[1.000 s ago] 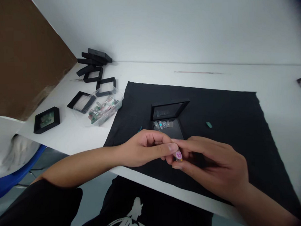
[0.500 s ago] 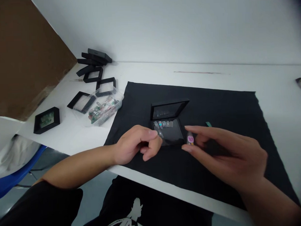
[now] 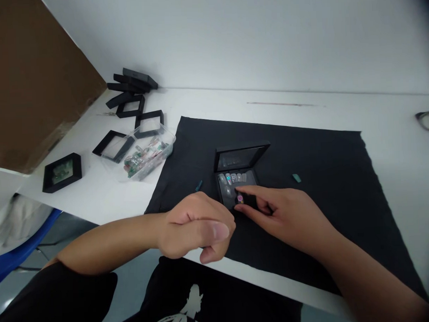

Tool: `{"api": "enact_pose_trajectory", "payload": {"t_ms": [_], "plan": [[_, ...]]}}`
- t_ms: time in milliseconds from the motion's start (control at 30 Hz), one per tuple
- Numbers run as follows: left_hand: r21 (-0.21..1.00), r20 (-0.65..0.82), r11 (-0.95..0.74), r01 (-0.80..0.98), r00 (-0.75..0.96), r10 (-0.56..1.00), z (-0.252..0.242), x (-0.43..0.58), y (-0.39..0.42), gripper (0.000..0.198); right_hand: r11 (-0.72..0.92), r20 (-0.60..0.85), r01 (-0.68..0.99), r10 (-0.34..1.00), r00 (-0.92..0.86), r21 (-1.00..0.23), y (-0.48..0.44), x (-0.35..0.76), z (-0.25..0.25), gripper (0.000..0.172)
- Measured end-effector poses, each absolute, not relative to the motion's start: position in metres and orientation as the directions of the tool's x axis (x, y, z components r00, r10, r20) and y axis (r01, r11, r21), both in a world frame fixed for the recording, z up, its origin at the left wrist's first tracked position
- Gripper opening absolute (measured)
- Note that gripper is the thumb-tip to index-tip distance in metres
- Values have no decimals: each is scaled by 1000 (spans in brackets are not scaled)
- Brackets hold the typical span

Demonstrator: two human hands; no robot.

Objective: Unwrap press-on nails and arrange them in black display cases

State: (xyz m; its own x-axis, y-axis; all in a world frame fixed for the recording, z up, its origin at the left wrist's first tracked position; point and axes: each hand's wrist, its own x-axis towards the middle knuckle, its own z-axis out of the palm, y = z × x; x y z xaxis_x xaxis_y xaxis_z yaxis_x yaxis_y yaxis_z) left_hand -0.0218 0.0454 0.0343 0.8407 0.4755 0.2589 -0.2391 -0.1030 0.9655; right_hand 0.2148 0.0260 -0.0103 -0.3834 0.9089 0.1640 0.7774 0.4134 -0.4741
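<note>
Right of the frame's centre, a small piece [image 3: 240, 198] showed a pink-purple patch with a yellow speck, against the black of an open case [image 3: 250, 177] whose row of pieces [image 3: 234, 177] was silvery grey, one marked with bright turquoise. Beneath spread a plain black cloth [image 3: 316, 152] bearing a green chip [image 3: 296, 178] at right, on a white table [image 3: 205, 100]. A clear tub [image 3: 158, 163] at left showed mixed green, white and reddish contents, a brown panel [image 3: 32, 78] filled the upper left, and black clothing [image 3: 261, 295] at the bottom carried a white figure print [image 3: 194, 298].
</note>
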Motion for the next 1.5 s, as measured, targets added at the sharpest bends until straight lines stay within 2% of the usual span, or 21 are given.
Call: {"api": "enact_pose_trajectory", "payload": {"t_ms": [233,333,467,667,800,1267,1500], "plan": [[954,300,-124,-273,870,391,31,-22,48,46,269,41,802,955,-293,-533,24,216,-13,34],[947,320,-141,-288,868,378,29,-21,48,42,244,30,787,961,-276,-566,22,216,-12,31],[932,360,-183,-313,862,357,27,-19,48,37,183,49,756,979,-196,-629,21,215,-8,20],[931,354,-212,-298,880,316,27,-18,51,34,122,21,775,990,-140,-620,22,215,-6,18],[935,333,-231,-270,892,305,27,-19,50,34,144,45,782,988,-147,-606,23,214,-7,14],[943,257,-276,-185,933,253,31,-17,51,36,296,134,766,954,-268,-571,22,214,-15,20],[885,405,-371,-282,860,311,20,-21,46,33,343,181,769,939,-293,-540,24,213,-16,18]]}}
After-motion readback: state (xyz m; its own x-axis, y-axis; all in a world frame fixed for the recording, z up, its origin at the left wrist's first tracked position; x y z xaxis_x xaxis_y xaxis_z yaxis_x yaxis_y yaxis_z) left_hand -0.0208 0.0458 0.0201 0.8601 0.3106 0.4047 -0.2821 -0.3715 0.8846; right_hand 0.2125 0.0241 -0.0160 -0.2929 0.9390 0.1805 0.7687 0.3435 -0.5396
